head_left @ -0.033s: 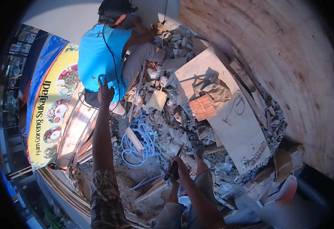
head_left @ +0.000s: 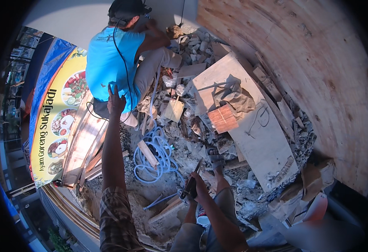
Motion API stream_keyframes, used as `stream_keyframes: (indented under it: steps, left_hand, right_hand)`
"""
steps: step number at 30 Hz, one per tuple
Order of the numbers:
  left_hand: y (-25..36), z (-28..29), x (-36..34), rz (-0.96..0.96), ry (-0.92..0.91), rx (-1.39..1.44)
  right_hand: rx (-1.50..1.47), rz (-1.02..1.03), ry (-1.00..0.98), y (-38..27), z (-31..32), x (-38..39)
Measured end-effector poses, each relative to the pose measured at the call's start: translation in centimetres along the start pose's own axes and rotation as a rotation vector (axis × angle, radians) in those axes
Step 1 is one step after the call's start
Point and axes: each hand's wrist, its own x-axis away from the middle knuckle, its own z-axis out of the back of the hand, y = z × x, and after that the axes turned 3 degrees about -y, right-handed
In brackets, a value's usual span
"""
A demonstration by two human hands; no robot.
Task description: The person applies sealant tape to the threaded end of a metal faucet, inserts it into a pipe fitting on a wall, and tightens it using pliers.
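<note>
My left arm stretches far forward. Its hand (head_left: pixel 116 101) holds nothing, with fingers extended and apart, overlapping the lower back of a crouching person in a blue shirt (head_left: pixel 110 63); whether it touches the shirt cannot be told. Low in the middle, my right hand (head_left: pixel 201 188) is closed around a dark-handled hand tool (head_left: pixel 188 187) whose narrow tip points up and away; its exact kind is unclear. Just left of this hand lies a tangle of pale blue hose (head_left: pixel 166 161), with a short wooden block (head_left: pixel 148 153) on it. My legs and sandalled feet show beneath the right forearm.
Rubble (head_left: pixel 198 46) and wood scraps cover the ground. A pale board (head_left: pixel 268 143) lies at right, bearing a crumpled brown cloth (head_left: pixel 239 98) and a reddish wooden square (head_left: pixel 223 119). A tall plywood sheet (head_left: pixel 314 63) bounds the right; a yellow banner (head_left: pixel 51 126) hangs left.
</note>
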Motion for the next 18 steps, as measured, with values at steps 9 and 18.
stream_keyframes:
  steps: [9,18]
  left_hand:
    - [-2.6,-0.5,0.9,0.100,-0.198,-0.098]
    - [-1.3,0.7,0.7,0.086,-0.144,-0.039]
  right_hand:
    - [-0.048,0.000,-0.008,0.2,0.0,0.3]
    - [-0.010,-0.004,0.007,0.1,0.0,0.7]
